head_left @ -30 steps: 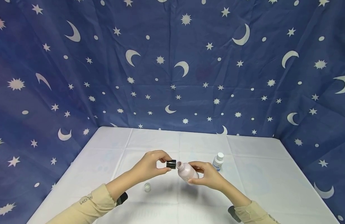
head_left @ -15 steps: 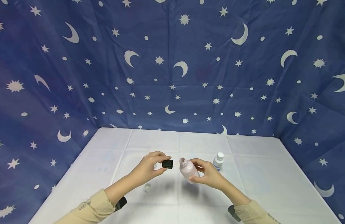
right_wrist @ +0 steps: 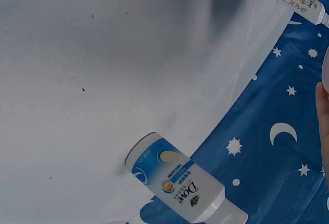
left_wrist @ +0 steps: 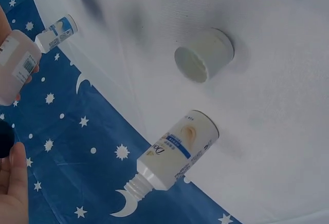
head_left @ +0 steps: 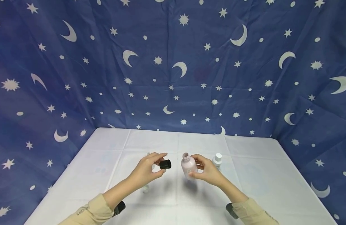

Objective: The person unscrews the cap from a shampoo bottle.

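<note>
Between the thumb and fingers of my left hand point(head_left: 146, 168) is a black cap point(head_left: 165, 164), apart from any bottle. My right hand point(head_left: 209, 172) grips a pale pink bottle point(head_left: 187, 168) round its side; its threaded mouth is uncovered and it leans slightly left. The gap between cap and bottle mouth is about a hand's width or less. In the left wrist view the pink bottle point(left_wrist: 15, 70) shows a barcode label, and the cap point(left_wrist: 5, 139) is cut by the edge.
Behind my right hand stands a capped white Dove bottle point(right_wrist: 180, 178). An uncapped Dove bottle point(left_wrist: 180, 149), mostly hidden by my left hand in the head view, stands on the white-covered table point(head_left: 246, 184). A loose white cap point(left_wrist: 205, 54) lies nearby. Blue starry cloth point(head_left: 173, 68) hangs behind.
My left hand has drawn the black cap leftward from the pink bottle's mouth. My right hand has turned the bottle from a strong leftward tilt to nearly upright.
</note>
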{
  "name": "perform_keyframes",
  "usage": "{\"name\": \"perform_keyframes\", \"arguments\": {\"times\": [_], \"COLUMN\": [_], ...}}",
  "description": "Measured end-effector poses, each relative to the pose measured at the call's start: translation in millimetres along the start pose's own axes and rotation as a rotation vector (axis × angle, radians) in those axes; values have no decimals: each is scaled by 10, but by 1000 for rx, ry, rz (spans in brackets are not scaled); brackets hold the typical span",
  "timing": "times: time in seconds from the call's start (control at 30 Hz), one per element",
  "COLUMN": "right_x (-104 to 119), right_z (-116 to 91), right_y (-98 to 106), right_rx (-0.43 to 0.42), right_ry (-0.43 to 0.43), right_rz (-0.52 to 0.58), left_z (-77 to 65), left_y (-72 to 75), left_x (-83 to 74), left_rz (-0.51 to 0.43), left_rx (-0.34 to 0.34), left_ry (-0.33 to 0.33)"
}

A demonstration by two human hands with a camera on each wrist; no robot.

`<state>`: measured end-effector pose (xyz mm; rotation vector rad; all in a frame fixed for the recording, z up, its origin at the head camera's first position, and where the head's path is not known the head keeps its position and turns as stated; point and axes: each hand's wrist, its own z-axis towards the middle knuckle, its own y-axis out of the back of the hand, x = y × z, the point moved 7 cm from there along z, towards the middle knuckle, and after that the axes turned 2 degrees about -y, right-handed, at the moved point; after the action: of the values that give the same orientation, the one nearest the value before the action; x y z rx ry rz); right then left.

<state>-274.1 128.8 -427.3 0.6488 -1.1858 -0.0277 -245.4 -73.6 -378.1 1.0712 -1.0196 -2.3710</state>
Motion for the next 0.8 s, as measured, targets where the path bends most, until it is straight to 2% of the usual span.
{"name": "perform_keyframes", "arguments": {"times": [0.13,0.33,0.63,0.8], "right_x": [25,-27,-86,-109], "right_z": [39,79,191,241], "right_y": [19,24,59,72], "right_rx": [4,-3,-71,-73], "right_ry": [4,-1,42,34], "right_rz": [-2,1,-84,-91], "left_z": [-8,-26,-45,-54], "left_y": [-32,-134,-213,-274], "left_x": [12,30,70,79], "left_rz": [-20,-70,-155,-217], "left_rx": [15,43,36,56], "left_ry": [3,49,82,101]}}
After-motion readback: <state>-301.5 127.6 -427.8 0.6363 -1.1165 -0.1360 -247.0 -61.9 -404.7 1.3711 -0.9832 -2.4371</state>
